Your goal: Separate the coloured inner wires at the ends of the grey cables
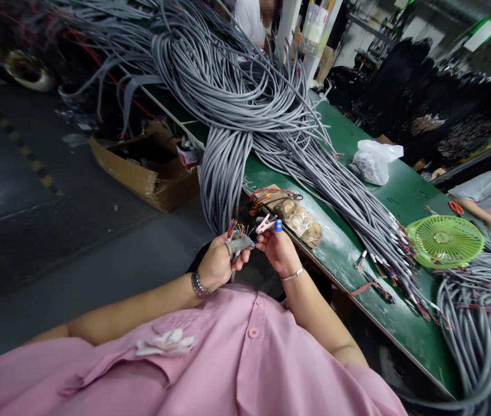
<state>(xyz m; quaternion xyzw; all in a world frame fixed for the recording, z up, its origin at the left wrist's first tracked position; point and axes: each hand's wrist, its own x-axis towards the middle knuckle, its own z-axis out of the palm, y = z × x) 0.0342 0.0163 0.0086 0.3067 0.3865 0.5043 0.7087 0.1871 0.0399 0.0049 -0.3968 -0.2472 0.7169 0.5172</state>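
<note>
My left hand is closed around a small bunch of grey cable ends, whose thin coloured wires fan out at the top. Close beside it, my right hand is closed on a small pale pink tool, perhaps a clip or snips; its exact kind is unclear. A blue cap or wrap shows at one right fingertip. The right fingertips meet the tip of the cable bunch, and whether they also pinch a single wire is too small to tell.
A green table carries a long heap of grey cables, some hanging over its edge. A taped brown block, a plastic bag and a green basket lie there. A cardboard box stands left; a co-worker's arm is at right.
</note>
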